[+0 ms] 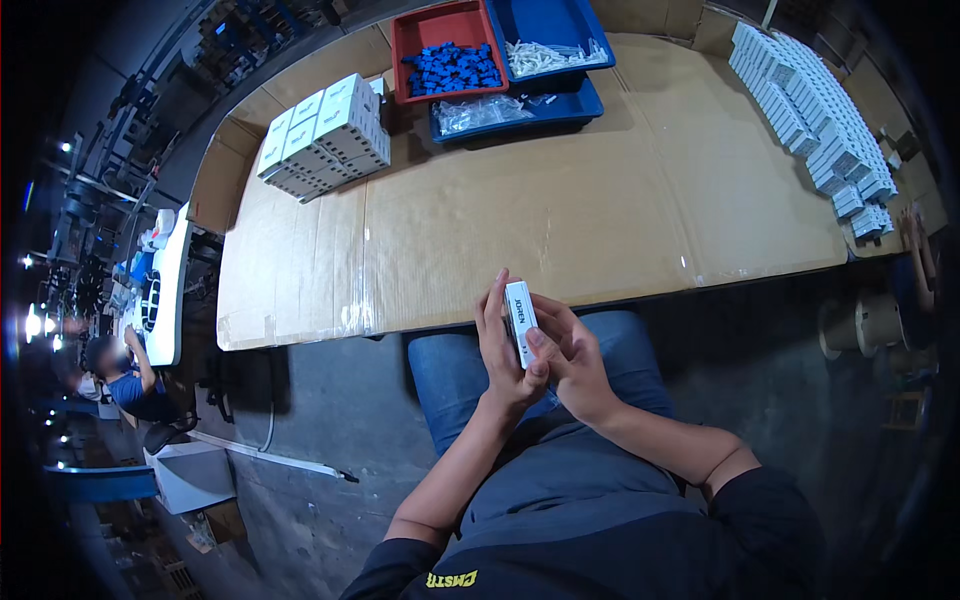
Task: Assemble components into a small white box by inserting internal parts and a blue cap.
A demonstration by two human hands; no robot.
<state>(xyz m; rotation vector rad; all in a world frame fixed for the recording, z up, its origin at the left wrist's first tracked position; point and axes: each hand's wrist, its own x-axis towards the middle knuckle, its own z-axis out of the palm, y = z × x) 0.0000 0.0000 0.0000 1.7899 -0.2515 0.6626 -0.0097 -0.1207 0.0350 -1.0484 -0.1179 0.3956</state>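
Note:
A small white box [519, 318] with dark print stands between my two hands, above my lap and just off the near edge of the table. My left hand [497, 345] presses along its left side, fingers stretched upward. Around its right side curls my right hand [572, 362], the thumb lying on the box's printed face. Both hands are closed on the box; the fingers behind it are partly hidden.
The cardboard-covered table [500, 220] carries stacked white boxes [325, 138] at left and rows of small white boxes [815, 120] at right. At the back stand a red tray [400, 40] of blue parts, a blue tray [605, 55] of white pieces and a lower blue tray [590, 105] with clear bags.

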